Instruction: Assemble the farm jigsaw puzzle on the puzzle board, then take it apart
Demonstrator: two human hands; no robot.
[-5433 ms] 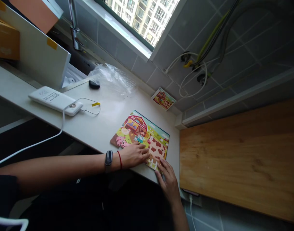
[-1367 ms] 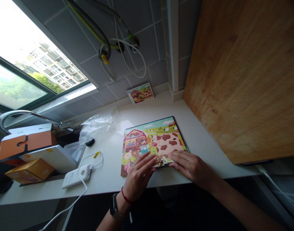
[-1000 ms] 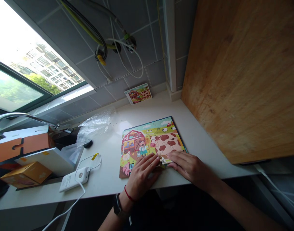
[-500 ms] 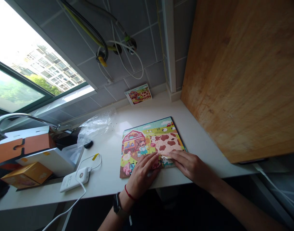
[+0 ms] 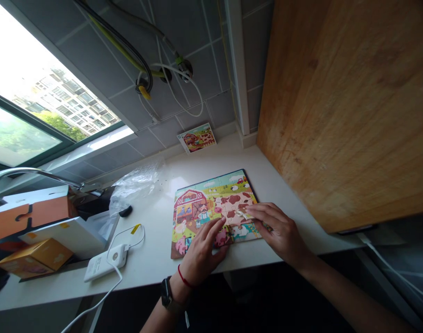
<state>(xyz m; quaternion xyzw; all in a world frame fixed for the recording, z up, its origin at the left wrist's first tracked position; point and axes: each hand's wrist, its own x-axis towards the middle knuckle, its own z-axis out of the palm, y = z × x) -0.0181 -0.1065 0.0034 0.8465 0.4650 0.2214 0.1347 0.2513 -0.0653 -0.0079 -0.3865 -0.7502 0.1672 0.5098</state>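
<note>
A farm jigsaw puzzle (image 5: pixel 193 210) with a barn, a farmer and a spotted cow lies on the white counter. My right hand (image 5: pixel 278 231) pinches a small puzzle piece (image 5: pixel 244 214), tilted just above the cow's lower part. My left hand (image 5: pixel 204 249) rests on the puzzle's lower middle near the pink pig, fingers apart, with nothing visible in it. A red string and a dark watch are on the left wrist. Against the tiled wall behind leans a small picture card (image 5: pixel 197 138) of the same farm scene.
Clear plastic wrap (image 5: pixel 137 185) and a white power bank (image 5: pixel 105 262) with a cable lie left of the puzzle. Orange and white boxes (image 5: pixel 52 215) stand by the faucet (image 5: pixel 38 169) at far left. A large wooden board (image 5: pixel 346 106) rises at the right.
My right hand has lifted slightly with the piece and moved up over the cow, uncovering the puzzle's lower right. My left hand has stayed nearly in place, its fingers a little more spread.
</note>
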